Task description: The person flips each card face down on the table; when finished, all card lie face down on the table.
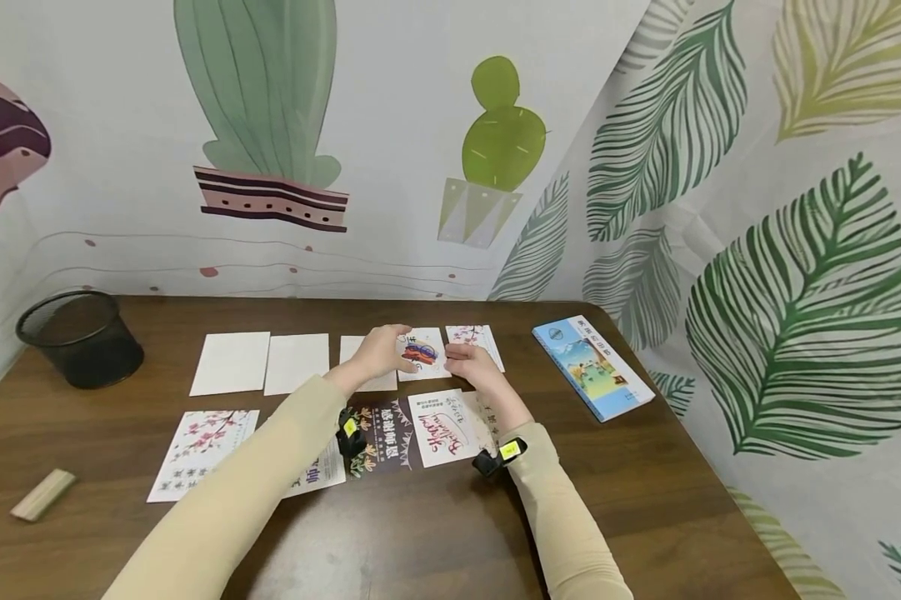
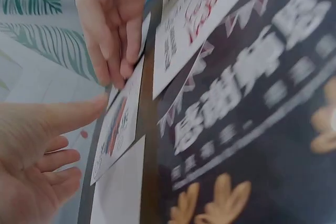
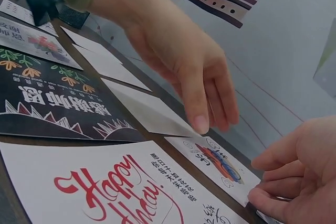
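A small white card [image 1: 423, 363] with a multicoloured print lies in the back row, between my two hands. My left hand [image 1: 375, 354] hovers over its left side, thumb and fingers spread apart, holding nothing. In the right wrist view, a gap shows between those fingers and the table. My right hand [image 1: 483, 372] is at the card's right edge; its fingertips touch there with the fingers fairly straight. Partly under that hand lies a card with pink blossoms [image 1: 476, 337]. A "Happy Birthday" card [image 3: 121, 192] lies nearer, beside a dark card with white characters [image 3: 52, 103].
Blank white cards [image 1: 230, 363] continue the back row to the left. A blossom card [image 1: 202, 446] lies front left. A black mesh bin [image 1: 82, 342] stands at the left, a wooden block [image 1: 42, 495] before it. A blue book [image 1: 593, 367] lies at the right.
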Tool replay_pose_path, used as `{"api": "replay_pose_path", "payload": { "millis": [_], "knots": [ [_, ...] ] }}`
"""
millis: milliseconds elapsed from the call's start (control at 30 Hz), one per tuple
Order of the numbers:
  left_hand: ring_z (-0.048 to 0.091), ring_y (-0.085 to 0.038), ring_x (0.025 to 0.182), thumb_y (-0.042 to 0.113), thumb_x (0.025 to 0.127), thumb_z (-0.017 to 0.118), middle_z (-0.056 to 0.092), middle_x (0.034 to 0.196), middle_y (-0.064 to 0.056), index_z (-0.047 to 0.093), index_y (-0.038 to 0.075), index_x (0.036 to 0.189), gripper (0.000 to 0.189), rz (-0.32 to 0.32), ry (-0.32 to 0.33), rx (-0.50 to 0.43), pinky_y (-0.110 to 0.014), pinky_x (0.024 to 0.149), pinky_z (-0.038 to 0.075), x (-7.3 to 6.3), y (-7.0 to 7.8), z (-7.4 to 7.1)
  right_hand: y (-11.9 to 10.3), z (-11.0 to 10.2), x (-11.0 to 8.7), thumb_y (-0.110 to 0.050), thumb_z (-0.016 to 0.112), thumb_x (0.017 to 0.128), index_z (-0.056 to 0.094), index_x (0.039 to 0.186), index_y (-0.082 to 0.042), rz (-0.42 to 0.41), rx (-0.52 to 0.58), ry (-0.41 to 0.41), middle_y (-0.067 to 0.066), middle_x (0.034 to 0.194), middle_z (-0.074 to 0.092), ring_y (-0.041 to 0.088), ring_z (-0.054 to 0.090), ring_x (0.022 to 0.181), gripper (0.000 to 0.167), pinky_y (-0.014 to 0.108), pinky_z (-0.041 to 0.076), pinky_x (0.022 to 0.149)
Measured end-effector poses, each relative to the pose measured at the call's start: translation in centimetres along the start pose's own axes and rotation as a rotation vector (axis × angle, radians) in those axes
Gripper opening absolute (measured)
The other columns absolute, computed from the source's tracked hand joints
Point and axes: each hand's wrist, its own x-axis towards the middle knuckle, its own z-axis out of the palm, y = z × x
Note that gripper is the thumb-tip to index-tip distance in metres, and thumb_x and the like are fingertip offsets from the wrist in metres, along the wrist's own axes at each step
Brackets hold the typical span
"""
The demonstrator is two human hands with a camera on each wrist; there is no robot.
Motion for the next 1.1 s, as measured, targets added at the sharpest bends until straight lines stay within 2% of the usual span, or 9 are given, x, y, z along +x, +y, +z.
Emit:
{"api": "replay_pose_path", "payload": {
  "millis": [133,333,567,800,967,1067,1100],
  "knots": [
    [0.034,-0.042,0.141,0.022,0.076,0.085,0.039,0.151,-0.027,0.035,-0.008,0.146,0.091,0.026,-0.080,0.078,-0.050,0.117,0.031,1.1,-0.2,-0.3,-0.1,-0.1,0.0,-0.007,0.054,0.095,0.046,0.142,0.005,-0.005,-0.020,0.001,0.023,0.144,0.050,0.035,0.048,0.134,0.048,0.045,0.039,0.112],
    [0.017,-0.043,0.148,0.023,0.076,0.086,0.028,0.156,-0.027,0.027,-0.009,0.149,0.099,0.030,-0.161,0.124,-0.051,0.121,0.021,2.1,-0.2,-0.4,0.1,-0.3,0.1,-0.005,0.054,0.096,0.045,0.142,0.005,-0.011,0.001,-0.014,0.023,0.145,0.048,0.035,0.047,0.134,0.049,0.044,0.040,0.112],
    [0.019,-0.043,0.147,0.025,0.075,0.086,0.026,0.157,-0.028,0.022,-0.011,0.150,0.105,0.057,-0.233,0.207,-0.050,0.121,0.022,2.6,0.0,-0.4,0.1,-0.3,0.2,-0.004,0.054,0.096,0.045,0.141,0.007,-0.025,0.000,-0.016,0.025,0.144,0.049,0.035,0.047,0.134,0.048,0.044,0.041,0.111],
    [0.020,-0.042,0.147,0.025,0.073,0.088,0.023,0.157,-0.029,0.019,-0.010,0.151,0.109,0.043,-0.262,0.214,-0.049,0.121,0.023,3.0,0.0,-0.3,0.5,-0.4,0.4,-0.004,0.053,0.096,0.046,0.140,0.009,-0.028,-0.001,-0.022,0.027,0.141,0.051,0.037,0.048,0.133,0.046,0.045,0.040,0.112],
    [0.028,-0.041,0.144,0.023,0.069,0.090,0.026,0.156,-0.029,0.021,-0.010,0.151,0.112,0.042,-0.254,0.197,-0.048,0.119,0.028,3.2,-0.1,-0.1,0.4,-0.4,0.2,-0.003,0.052,0.097,0.045,0.140,0.008,-0.030,0.019,-0.017,0.026,0.141,0.050,0.037,0.047,0.133,0.046,0.045,0.040,0.112],
    [0.031,-0.041,0.142,0.024,0.066,0.092,0.026,0.155,-0.029,0.023,-0.009,0.150,0.114,0.067,-0.234,0.170,-0.048,0.117,0.031,3.3,-0.2,-0.1,0.5,-0.6,0.4,0.001,0.053,0.095,0.045,0.140,0.009,-0.055,0.071,0.031,0.028,0.141,0.050,0.038,0.048,0.133,0.046,0.044,0.042,0.110],
    [0.033,-0.041,0.140,0.030,0.064,0.093,0.028,0.154,-0.029,0.024,-0.008,0.150,0.116,0.104,-0.211,0.156,-0.046,0.116,0.033,3.5,-0.7,0.1,0.6,-0.8,0.5,0.003,0.053,0.094,0.046,0.140,0.009,-0.061,0.098,0.053,0.028,0.140,0.051,0.038,0.048,0.132,0.047,0.044,0.043,0.110]
  ]
}}
